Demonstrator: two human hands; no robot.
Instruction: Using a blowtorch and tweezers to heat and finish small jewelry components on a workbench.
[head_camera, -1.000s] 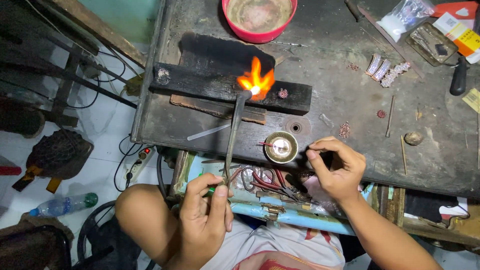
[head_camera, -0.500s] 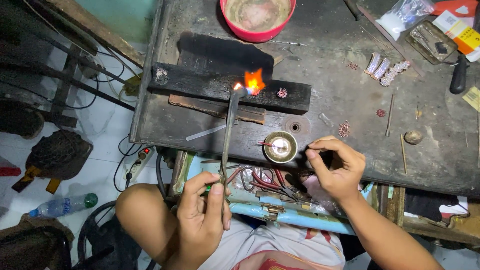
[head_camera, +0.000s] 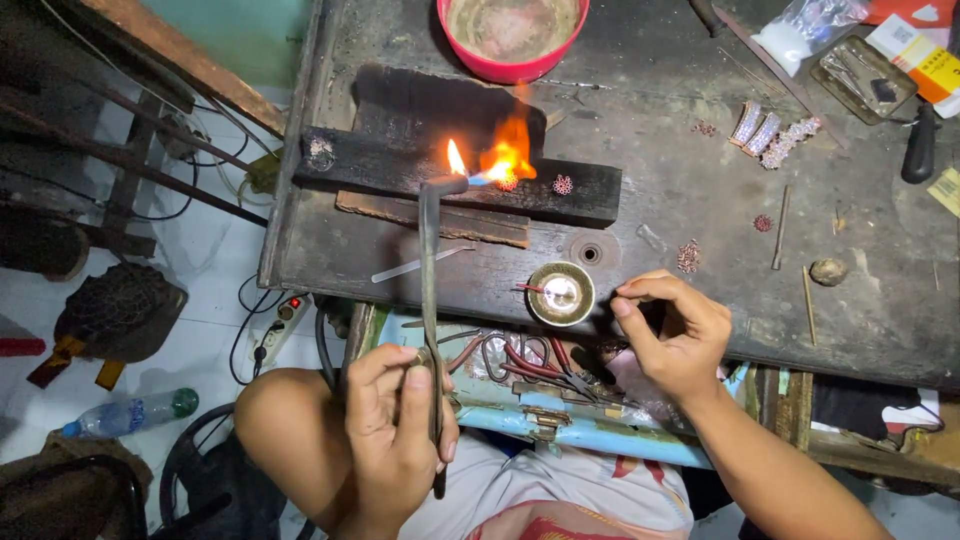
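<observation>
Left hand (head_camera: 395, 430) is clenched round the near end of the torch (head_camera: 431, 300), a long dark metal tube running away from the body, tip bent right. Flame (head_camera: 505, 155) plays on a small round filigree piece (head_camera: 508, 182) sitting on the charred block (head_camera: 455, 170) at the far-left of the workbench (head_camera: 700, 130); a second similar piece (head_camera: 562, 185) lies just right of it, outside the flame. Right hand (head_camera: 675, 330) rests at the bench's near edge, thumb and forefinger pinched together, apparently on a thin pick or wire; too fine to tell for sure. It sits just right of the small brass dish (head_camera: 561, 293). Red bowl (head_camera: 512, 30) stands far, behind the block. More filigree bits (head_camera: 688, 256) are scattered to the right. For a good heat, my read: keep the flame moving over the whole piece instead of parking on one spot, since thin wirework probably melts fast. Hold the tube steady with the wrist braced, and keep the flame off the neighbouring piece.
</observation>
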